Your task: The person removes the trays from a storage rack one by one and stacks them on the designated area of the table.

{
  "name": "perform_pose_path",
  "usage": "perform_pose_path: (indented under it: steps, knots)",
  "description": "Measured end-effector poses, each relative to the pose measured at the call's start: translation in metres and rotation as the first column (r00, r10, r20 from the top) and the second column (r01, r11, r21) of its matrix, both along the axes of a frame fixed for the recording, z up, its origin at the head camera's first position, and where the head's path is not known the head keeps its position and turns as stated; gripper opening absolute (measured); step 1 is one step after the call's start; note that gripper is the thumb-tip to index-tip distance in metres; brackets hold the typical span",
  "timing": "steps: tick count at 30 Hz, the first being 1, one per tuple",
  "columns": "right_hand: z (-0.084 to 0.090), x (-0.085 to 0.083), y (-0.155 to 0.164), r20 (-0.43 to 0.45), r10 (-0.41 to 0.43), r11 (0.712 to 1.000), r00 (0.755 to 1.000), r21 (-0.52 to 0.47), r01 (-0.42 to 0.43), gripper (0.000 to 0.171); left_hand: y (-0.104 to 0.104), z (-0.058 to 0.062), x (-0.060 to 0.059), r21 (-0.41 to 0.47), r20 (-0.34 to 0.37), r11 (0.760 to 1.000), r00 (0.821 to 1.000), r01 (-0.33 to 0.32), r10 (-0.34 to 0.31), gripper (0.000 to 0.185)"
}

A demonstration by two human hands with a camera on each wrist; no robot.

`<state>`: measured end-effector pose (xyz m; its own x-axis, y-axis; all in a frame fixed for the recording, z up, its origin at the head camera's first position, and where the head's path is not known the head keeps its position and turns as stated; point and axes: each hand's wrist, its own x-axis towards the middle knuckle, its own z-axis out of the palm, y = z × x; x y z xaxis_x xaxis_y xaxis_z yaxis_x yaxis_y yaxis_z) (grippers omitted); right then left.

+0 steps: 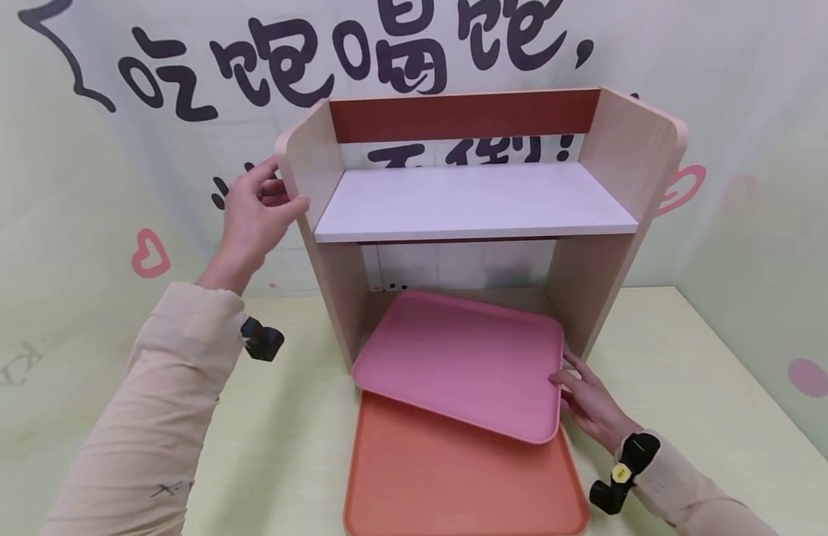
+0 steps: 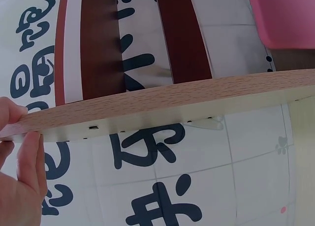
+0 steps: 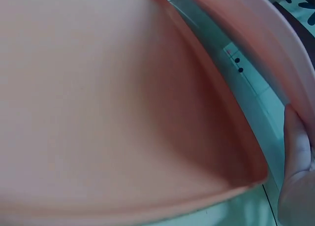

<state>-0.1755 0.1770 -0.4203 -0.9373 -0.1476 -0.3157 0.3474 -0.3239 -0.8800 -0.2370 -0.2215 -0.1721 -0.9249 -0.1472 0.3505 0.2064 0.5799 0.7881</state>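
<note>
A wooden shelf unit point(image 1: 608, 275) with a white board and a red back strip stands on the table. My left hand point(image 1: 256, 212) grips the front edge of its left side panel point(image 1: 310, 160). In the left wrist view the fingers point(image 2: 22, 167) pinch that panel edge point(image 2: 172, 100). A pink tray point(image 1: 461, 357) lies tilted, its far end inside the lower opening and its near end over an orange tray point(image 1: 447, 476). My right hand point(image 1: 588, 402) holds the pink tray's right edge, thumb on top. The right wrist view shows a fingertip point(image 3: 295, 186) against a pink rim point(image 3: 256, 29).
The pale green table point(image 1: 689, 387) runs to walls behind and on the right. The back wall point(image 1: 119, 149) carries large dark lettering and pink hearts. The orange tray reaches the table's near edge. The upper white shelf board point(image 1: 474, 201) has nothing on it.
</note>
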Motion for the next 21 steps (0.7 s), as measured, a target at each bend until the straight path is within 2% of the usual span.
perform_pose_path:
  steps: [15,21]
  knots:
    - [0.0,0.023,0.024,-0.007,0.118,0.99,0.993,0.082,-0.117,0.072,0.001,0.001,0.0,-0.004,-0.003,1.0,1.0,-0.001,0.001,0.057]
    - [-0.006,0.033,0.033,-0.017,0.2,0.979,0.98,0.04,-0.2,0.075,0.0,0.0,0.0,-0.002,-0.002,1.0,1.0,-0.001,0.001,0.058]
